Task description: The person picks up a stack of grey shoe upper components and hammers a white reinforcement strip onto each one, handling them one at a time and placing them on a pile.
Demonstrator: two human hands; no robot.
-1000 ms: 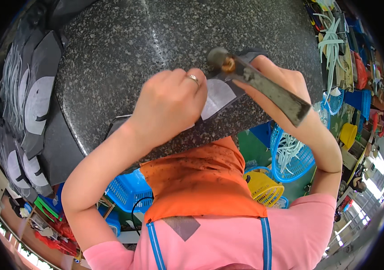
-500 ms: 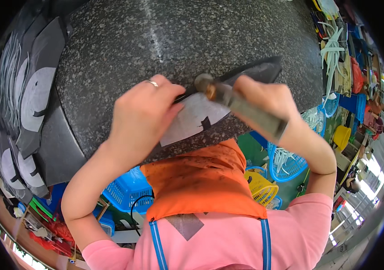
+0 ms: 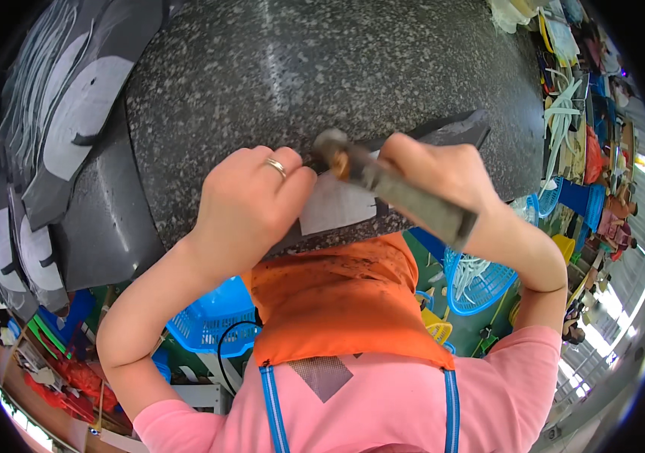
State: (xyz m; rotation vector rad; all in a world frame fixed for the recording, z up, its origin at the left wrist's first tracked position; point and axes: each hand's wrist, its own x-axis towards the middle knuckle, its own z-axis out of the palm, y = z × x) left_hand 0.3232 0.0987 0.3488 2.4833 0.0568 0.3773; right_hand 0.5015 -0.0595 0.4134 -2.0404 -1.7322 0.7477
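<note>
My left hand (image 3: 251, 200), with a ring on one finger, has its fingers curled together at the upper edge of a dark, leather-like cut piece (image 3: 451, 134) with a pale patch (image 3: 337, 205). This piece lies on a speckled stone worktop (image 3: 209, 98) near its front edge. Over it, my right hand (image 3: 439, 174) grips a hammer (image 3: 421, 204). The hammer's round face is just right of my left fingers, slightly blurred; its handle is mostly hidden by my hand. I cannot tell whether the face touches the piece.
Several similar dark pieces with pale patches (image 3: 84, 113) are stacked at the left, beside a smooth dark board (image 3: 107, 219). Below the worktop are a blue basket (image 3: 213, 321) and, at the right, another blue basket (image 3: 481, 283) holding pale strips.
The left hand has moved right along the piece and covers more of its pale patch. The hammer stays in the right hand, its face slightly further left. The whole view has shifted a little.
</note>
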